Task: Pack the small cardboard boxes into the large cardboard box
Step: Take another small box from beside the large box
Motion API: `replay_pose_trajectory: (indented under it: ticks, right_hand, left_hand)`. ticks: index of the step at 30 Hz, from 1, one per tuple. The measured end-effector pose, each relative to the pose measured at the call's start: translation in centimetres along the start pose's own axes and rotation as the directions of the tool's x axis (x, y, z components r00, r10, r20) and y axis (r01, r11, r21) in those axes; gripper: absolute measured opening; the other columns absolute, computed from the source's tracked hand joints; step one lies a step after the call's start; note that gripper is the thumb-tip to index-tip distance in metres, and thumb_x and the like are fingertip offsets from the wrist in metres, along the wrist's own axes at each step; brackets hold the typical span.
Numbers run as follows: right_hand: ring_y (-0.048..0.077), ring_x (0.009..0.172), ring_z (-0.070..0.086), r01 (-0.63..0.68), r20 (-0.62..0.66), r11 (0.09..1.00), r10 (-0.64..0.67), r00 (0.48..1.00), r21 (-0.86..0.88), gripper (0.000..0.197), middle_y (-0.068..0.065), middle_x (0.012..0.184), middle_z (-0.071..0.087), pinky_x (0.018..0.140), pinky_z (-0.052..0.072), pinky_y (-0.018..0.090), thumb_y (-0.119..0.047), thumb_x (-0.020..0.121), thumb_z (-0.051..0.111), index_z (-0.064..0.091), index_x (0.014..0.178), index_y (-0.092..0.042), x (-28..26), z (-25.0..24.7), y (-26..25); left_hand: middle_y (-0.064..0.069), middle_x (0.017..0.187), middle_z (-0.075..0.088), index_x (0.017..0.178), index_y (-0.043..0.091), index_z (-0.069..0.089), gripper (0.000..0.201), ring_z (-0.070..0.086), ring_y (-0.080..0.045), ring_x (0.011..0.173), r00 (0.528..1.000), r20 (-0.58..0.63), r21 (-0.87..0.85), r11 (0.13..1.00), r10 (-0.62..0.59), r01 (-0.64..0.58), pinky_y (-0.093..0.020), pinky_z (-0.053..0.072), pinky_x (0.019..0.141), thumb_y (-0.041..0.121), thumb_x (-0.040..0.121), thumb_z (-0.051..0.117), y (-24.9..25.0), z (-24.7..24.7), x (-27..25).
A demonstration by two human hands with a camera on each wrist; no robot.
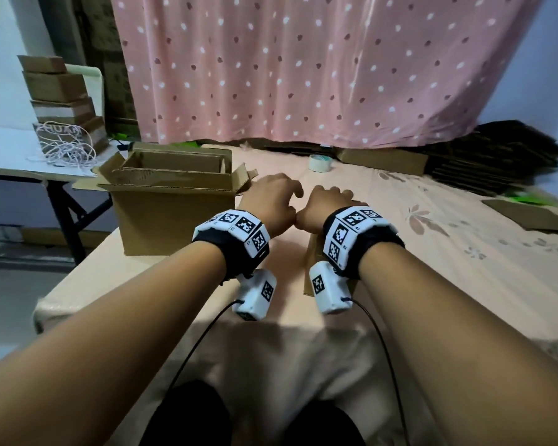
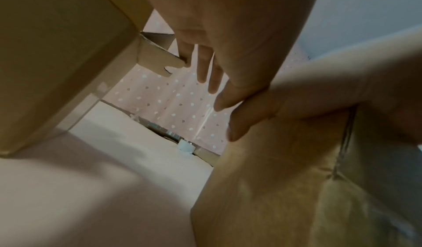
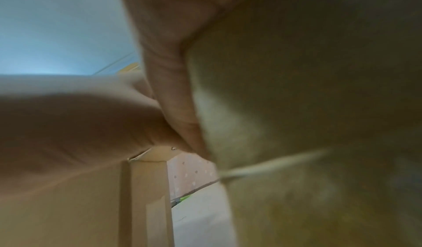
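Head view: large cardboard box (image 1: 171, 204) stands open, left of centre on the cloth-covered worktop (image 1: 432, 252), small boxes upright inside; both hands meet mid-frame, right hand (image 1: 327, 204) over a small cardboard box (image 1: 313, 252) mostly hidden beneath its wrist, left hand (image 1: 271, 201) loosely curled beside it; tape roll (image 1: 319, 162) sits farther back. Left wrist view: left hand's fingers (image 2: 203, 65) hang relaxed, holding nothing, small box lower right. Right wrist view: blurred, right thumb (image 3: 173, 97) pressed along the small box's side, grasping it.
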State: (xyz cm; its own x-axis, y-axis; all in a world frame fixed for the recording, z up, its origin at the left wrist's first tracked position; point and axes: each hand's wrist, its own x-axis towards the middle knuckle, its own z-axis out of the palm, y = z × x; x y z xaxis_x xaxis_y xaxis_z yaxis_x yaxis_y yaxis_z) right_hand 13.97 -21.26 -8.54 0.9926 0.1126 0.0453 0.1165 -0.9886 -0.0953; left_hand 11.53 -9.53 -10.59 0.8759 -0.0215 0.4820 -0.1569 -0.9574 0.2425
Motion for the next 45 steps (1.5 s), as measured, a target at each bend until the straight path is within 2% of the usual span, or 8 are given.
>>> replay_pose_trajectory:
  ticks: [3, 7, 14, 20, 24, 32, 37, 45]
  right_hand:
    - [0.032, 0.130, 0.043, 0.065, -0.027, 0.998, -0.066, 0.997, -0.008, 0.054, 0.011, 0.133, 0.054, 0.103, 0.042, 0.053, -0.038, 0.085, 0.054, 0.048, 0.135, -0.018, -0.5, -0.4, -0.1]
    - [0.031, 0.127, 0.047, 0.145, -0.057, 0.989, -0.143, 0.988, 0.028, 0.049, 0.010, 0.131, 0.054, 0.098, 0.045, 0.046, -0.028, 0.085, 0.056, 0.047, 0.132, -0.017, -0.7, -0.6, -0.4]
    - [0.028, 0.154, 0.008, 0.437, -0.090, 0.895, -0.430, 0.898, 0.092, 0.097, 0.005, 0.168, 0.000, 0.117, 0.033, 0.053, -0.019, 0.087, 0.062, -0.001, 0.160, -0.031, -0.6, -1.0, 0.5]
    - [0.027, 0.157, -0.002, 0.558, -0.063, 0.811, -0.557, 0.828, 0.177, 0.109, 0.010, 0.168, -0.002, 0.126, 0.015, 0.047, -0.029, 0.072, 0.063, 0.000, 0.161, -0.028, -1.1, -1.3, 2.0]
    - [0.026, 0.156, 0.002, 0.599, -0.050, 0.786, -0.599, 0.799, 0.152, 0.112, 0.009, 0.168, -0.001, 0.124, 0.021, 0.049, -0.015, 0.075, 0.073, 0.004, 0.161, -0.031, -1.8, -1.2, 2.4]
    - [0.026, 0.152, 0.016, 0.564, -0.048, 0.818, -0.571, 0.819, -0.114, 0.107, 0.003, 0.168, 0.007, 0.103, 0.045, 0.049, -0.026, 0.079, 0.074, 0.004, 0.159, -0.034, -2.3, -0.8, 2.2]
    - [0.036, 0.140, 0.036, 0.550, -0.020, 0.827, -0.556, 0.831, -0.118, 0.106, 0.009, 0.163, 0.017, 0.106, 0.046, 0.050, -0.022, 0.081, 0.071, 0.000, 0.160, -0.027, -2.0, -0.2, 2.1]
    - [0.039, 0.140, 0.035, 0.552, 0.004, 0.820, -0.558, 0.830, -0.152, 0.106, 0.012, 0.166, 0.007, 0.111, 0.041, 0.049, -0.017, 0.087, 0.066, -0.010, 0.160, -0.023, -2.0, 0.2, 2.0]
  left_hand:
    - [-0.008, 0.120, 0.067, 0.116, 0.019, 0.070, 0.036, 0.061, -0.030, 0.112, 1.000, 0.010, -0.001, 1.000, 0.016, -0.016, -0.039, 0.048, 0.094, 0.010, 0.082, 0.063, -0.4, 0.9, -0.3]
    - [-0.007, 0.117, 0.069, 0.116, 0.019, 0.069, 0.034, 0.062, -0.026, 0.112, 0.999, -0.002, 0.067, 0.996, 0.054, -0.054, -0.040, 0.028, 0.115, 0.014, 0.083, 0.062, -0.8, 1.3, -0.6]
    - [-0.007, 0.128, 0.067, 0.121, 0.022, 0.064, 0.040, 0.038, -0.021, 0.146, 0.998, -0.045, 0.144, 0.988, 0.053, -0.046, -0.045, -0.007, 0.125, 0.038, 0.085, 0.064, -0.9, 1.0, -1.9]
    - [-0.005, 0.147, 0.052, 0.149, 0.016, 0.034, 0.094, 0.026, -0.024, 0.152, 0.998, 0.020, 0.111, 0.992, 0.056, -0.058, -0.050, -0.004, 0.125, 0.049, 0.073, 0.077, -0.7, 0.6, -2.2]
    - [-0.001, 0.147, 0.052, 0.140, 0.018, 0.048, 0.085, 0.017, -0.020, 0.154, 0.985, 0.146, 0.043, 0.994, 0.095, -0.103, -0.053, -0.006, 0.124, 0.048, 0.068, 0.082, -0.3, 0.1, -2.1]
    - [-0.004, 0.130, 0.066, 0.130, 0.013, 0.061, 0.051, 0.042, -0.018, 0.140, 0.966, 0.205, 0.145, 0.971, 0.160, -0.192, -0.043, 0.004, 0.126, 0.034, 0.085, 0.069, 1.1, -0.4, -2.3]
    - [-0.002, 0.117, 0.071, 0.120, 0.015, 0.064, 0.035, 0.051, -0.016, 0.131, 0.965, 0.227, 0.142, 0.976, 0.132, -0.167, -0.040, 0.003, 0.126, 0.030, 0.089, 0.064, 1.2, -0.1, -2.1]
    - [-0.004, 0.108, 0.074, 0.124, 0.012, 0.063, 0.038, 0.059, -0.019, 0.122, 0.962, 0.266, 0.148, 0.984, 0.059, -0.101, -0.038, 0.006, 0.126, 0.033, 0.093, 0.060, 1.2, 0.4, -1.9]
